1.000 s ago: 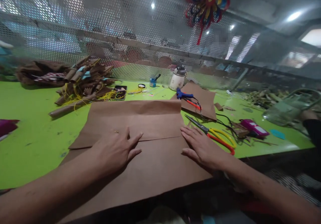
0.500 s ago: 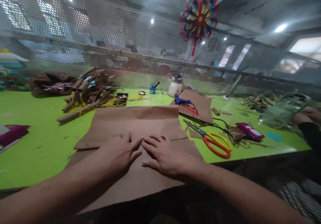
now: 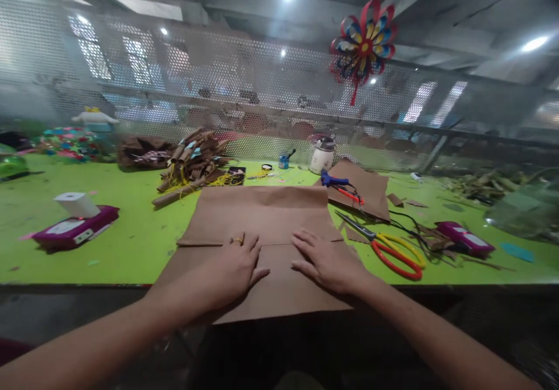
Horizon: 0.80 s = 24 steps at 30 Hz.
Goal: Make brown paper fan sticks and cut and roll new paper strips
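Observation:
A large sheet of brown kraft paper (image 3: 266,209) lies on the green table (image 3: 131,238), its far part folded toward me with the folded edge running across the middle. My left hand (image 3: 236,265) lies flat on the paper just below that edge, fingers spread, a ring on one finger. A little to the right, my right hand (image 3: 325,259) also rests flat and open on the paper. Neither hand holds anything.
Yellow-and-red scissors (image 3: 388,247) lie right of the paper, beside a blue glue gun (image 3: 336,181) on another brown sheet (image 3: 371,189). A pile of rolled brown paper and yellow string (image 3: 192,163) sits at the back left. A magenta box (image 3: 74,230) is at left, another (image 3: 465,237) at right. A white jar (image 3: 322,156) stands by the mesh wall.
My right hand slid left along the fold to meet the left hand, then moved a little right again. The camera view shifted left and back, so more of the table's left side shows.

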### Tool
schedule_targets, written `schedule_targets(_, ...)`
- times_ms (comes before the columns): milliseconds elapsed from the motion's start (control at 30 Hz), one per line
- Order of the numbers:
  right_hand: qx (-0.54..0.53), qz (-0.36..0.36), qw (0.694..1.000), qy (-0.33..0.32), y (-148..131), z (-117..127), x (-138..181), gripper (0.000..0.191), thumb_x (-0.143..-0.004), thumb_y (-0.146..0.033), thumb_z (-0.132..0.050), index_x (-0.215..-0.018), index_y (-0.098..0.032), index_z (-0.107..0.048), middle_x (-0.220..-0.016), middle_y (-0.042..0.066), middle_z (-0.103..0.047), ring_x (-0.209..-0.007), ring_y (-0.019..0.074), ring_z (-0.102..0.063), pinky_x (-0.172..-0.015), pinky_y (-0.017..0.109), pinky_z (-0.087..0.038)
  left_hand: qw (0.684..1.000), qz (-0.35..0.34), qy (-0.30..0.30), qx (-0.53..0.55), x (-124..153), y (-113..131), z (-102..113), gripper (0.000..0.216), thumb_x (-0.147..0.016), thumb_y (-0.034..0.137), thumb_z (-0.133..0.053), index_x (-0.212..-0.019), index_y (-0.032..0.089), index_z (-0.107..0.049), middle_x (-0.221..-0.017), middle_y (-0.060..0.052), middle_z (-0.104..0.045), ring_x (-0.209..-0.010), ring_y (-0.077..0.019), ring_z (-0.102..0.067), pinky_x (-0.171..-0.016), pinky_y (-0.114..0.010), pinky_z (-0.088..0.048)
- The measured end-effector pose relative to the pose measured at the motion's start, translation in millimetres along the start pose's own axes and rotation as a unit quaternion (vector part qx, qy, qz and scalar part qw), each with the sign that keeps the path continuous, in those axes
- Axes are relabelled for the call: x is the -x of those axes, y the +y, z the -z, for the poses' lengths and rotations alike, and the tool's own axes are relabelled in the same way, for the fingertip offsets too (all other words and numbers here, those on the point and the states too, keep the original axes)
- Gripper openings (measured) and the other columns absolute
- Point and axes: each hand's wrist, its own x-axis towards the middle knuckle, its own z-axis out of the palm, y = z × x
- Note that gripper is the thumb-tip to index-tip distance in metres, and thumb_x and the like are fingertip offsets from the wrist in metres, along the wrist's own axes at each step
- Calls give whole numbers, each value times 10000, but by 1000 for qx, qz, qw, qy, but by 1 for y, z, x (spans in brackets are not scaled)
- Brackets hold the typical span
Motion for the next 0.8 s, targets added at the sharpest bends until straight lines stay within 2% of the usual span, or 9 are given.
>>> schedule_targets(100,48,-58,996,42,32,-2,27,618,-922,-541,-330,-1342,-107,-466,-1416,170,-423,-1333,270,-354,-1081,480,-317,999,7,-6,31,8,-7,7,606,-920,539,-312,-1253,84,-534,-1256,-214,-550,-1188,-324,-475,-948,-454,-387)
schedule_targets(200,103,-87,989,65,51,-4,46,618,-917,-546,-337,-1310,-99,-504,-1392,178,-453,-1322,291,-369,-1076,510,-311,999,32,-24,34,20,-14,12,649,-913,559,-311,-1297,69,-494,-1325,-207,-506,-1230,-326,-451,-974,-455,-384)
schedule_targets(333,149,-102,982,59,52,-6,52,637,-923,-546,-317,-1291,-66,-517,-1379,167,-473,-1311,291,-385,-1082,493,-296,993,102,-52,4,42,-27,14,709,-908,586,-275,-1288,30,-496,-1351,-225,-475,-1236,-336,-453,-988,-463,-389)
schedule_targets(500,176,-127,973,75,49,-12,52,623,-930,-530,-306,-1263,-59,-540,-1355,161,-501,-1304,301,-388,-1058,476,-318,983,175,-47,-36,74,-49,13,755,-904,601,-241,-1242,-9,-528,-1305,-249,-510,-1218,-344,-470,-989,-449,-391)
schedule_targets(667,166,-158,969,96,52,-17,56,598,-925,-526,-319,-1235,-77,-563,-1320,161,-534,-1274,303,-419,-1043,466,-325,979,195,-18,-53,89,-60,15,675,-918,570,-255,-1168,39,-588,-1206,-203,-592,-1104,-308,-550,-952,-419,-405)
schedule_targets(800,161,-182,965,101,53,-18,56,575,-925,-513,-327,-1199,-82,-590,-1294,161,-554,-1265,311,-419,-1024,482,-331,979,192,-12,-71,89,-62,13,654,-912,572,-275,-1084,57,-640,-1131,-191,-629,-1145,-339,-503,-976,-462,-365)
